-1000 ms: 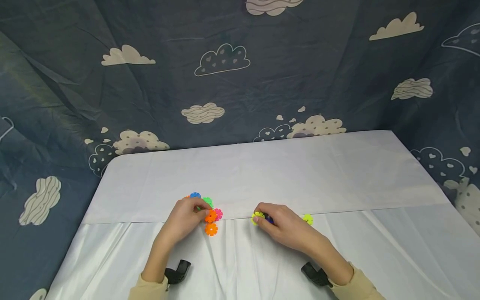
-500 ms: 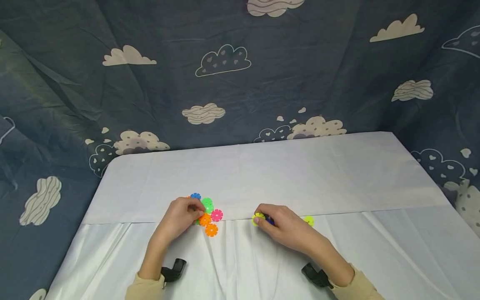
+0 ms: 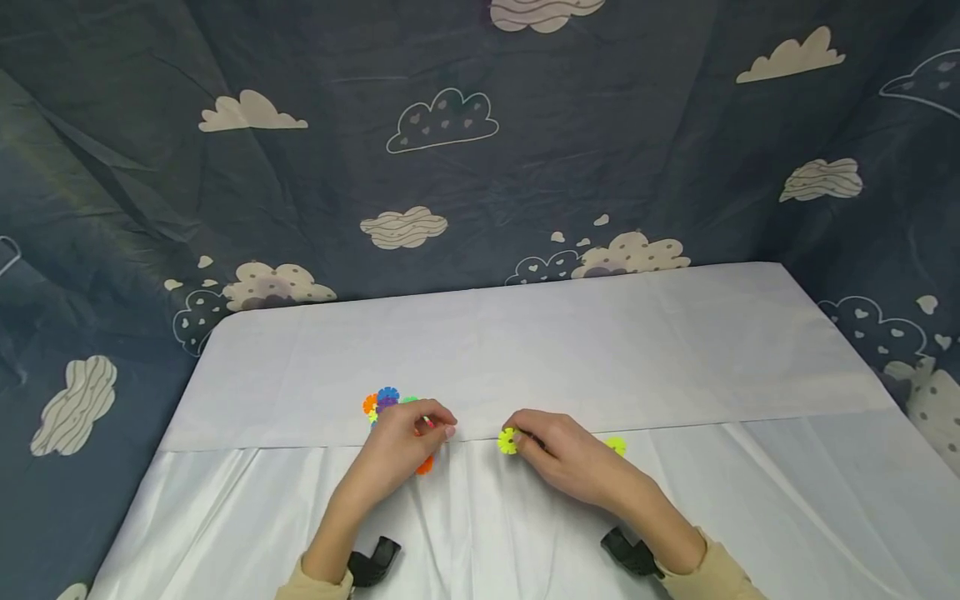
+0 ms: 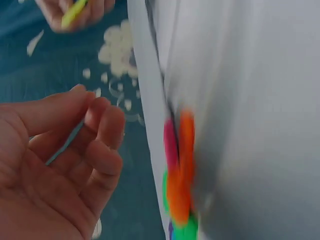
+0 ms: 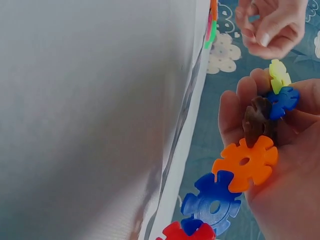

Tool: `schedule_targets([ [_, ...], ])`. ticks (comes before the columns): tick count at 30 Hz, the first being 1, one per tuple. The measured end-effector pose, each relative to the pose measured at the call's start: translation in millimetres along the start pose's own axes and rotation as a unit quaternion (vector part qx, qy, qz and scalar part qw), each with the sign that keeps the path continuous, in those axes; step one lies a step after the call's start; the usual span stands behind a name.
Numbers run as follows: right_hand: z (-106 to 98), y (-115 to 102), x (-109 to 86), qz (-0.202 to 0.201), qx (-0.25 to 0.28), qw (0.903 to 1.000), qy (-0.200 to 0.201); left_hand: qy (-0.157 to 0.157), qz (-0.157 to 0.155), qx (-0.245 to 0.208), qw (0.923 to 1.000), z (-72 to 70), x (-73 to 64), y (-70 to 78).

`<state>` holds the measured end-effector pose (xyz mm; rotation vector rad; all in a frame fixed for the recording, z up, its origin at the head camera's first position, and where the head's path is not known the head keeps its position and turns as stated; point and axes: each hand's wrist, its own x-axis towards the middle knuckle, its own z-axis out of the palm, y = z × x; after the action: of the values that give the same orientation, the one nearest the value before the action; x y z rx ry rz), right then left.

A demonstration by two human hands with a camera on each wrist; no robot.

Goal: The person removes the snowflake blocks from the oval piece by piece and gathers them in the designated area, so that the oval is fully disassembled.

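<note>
My right hand (image 3: 570, 454) grips a chain of notched plastic interlocking discs. In the right wrist view, it runs from a yellow disc (image 5: 279, 76) at the fingertips through a blue disc (image 5: 284, 102), a brown one (image 5: 257, 120) and an orange one (image 5: 245, 162). Another blue disc (image 5: 212, 204) and a red disc (image 5: 187, 232) follow lower down. To the left, my left hand (image 3: 405, 446) is above a group of loose discs, its fingers loosely curled, the thumb near the fingertips. Nothing shows between them in the left wrist view. Orange discs (image 4: 186, 150) lie beyond that hand.
Orange (image 3: 371, 403), blue (image 3: 387, 394) and other bright discs lie partly hidden behind the left hand. A yellow-green disc (image 3: 617, 445) shows just past the right hand. White cloth (image 3: 480, 350) covers the table, and a dark cloud-print curtain (image 3: 450, 183) hangs behind.
My left hand first drew an orange disc left, then moved right across the group, now covering much of it. The right hand stays in place, its yellow disc turned slightly.
</note>
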<state>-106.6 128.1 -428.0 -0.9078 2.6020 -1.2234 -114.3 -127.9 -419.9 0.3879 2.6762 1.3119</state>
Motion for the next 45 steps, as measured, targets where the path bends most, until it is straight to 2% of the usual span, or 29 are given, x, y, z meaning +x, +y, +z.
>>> schedule_targets([
  [4,0.2,0.1,0.3,-0.014,0.005,0.9999,-0.006,-0.018,0.049,-0.007,0.9986,16.1,-1.8,8.9],
  [7,0.5,0.0,0.5,-0.026,0.014,0.9995,-0.012,-0.035,0.065,-0.017,0.9972,24.2,-3.0,13.9],
  [19,2.0,-1.5,-1.1,-0.007,0.052,0.9984,-0.018,-0.047,0.066,-0.016,0.9966,37.9,-5.3,23.8],
  [22,1.6,-3.8,-1.1,0.0,0.055,0.9984,-0.015,-0.04,0.061,-0.045,0.9963,37.7,-6.0,25.1],
  [24,1.3,-6.1,-1.5,0.01,0.056,0.9983,-0.012,-0.034,0.05,-0.08,0.9949,36.5,-6.4,25.5],
  [27,1.6,-9.2,-1.8,0.021,0.046,0.9987,-0.004,-0.027,0.032,-0.148,0.9881,35.1,-6.0,24.4],
  [29,3.0,-9.6,-1.6,0.01,0.023,0.9997,0.008,-0.029,0.018,-0.192,0.9809,34.8,-5.1,23.4],
  [33,6.4,-7.8,0.5,-0.045,-0.033,0.9975,0.043,-0.039,-0.011,-0.274,0.9608,35.2,-3.3,21.1],
  [37,7.4,-4.8,2.0,-0.103,-0.054,0.9907,0.07,-0.043,-0.028,-0.329,0.9429,34.8,-2.6,20.1],
  [41,7.8,-3.2,2.2,-0.142,-0.074,0.9835,0.085,-0.05,-0.035,-0.341,0.9381,33.3,-1.9,19.7],
  [45,8.2,-3.5,2.1,-0.151,-0.087,0.9806,0.091,-0.06,-0.04,-0.342,0.9369,30.7,-1.1,20.3],
])
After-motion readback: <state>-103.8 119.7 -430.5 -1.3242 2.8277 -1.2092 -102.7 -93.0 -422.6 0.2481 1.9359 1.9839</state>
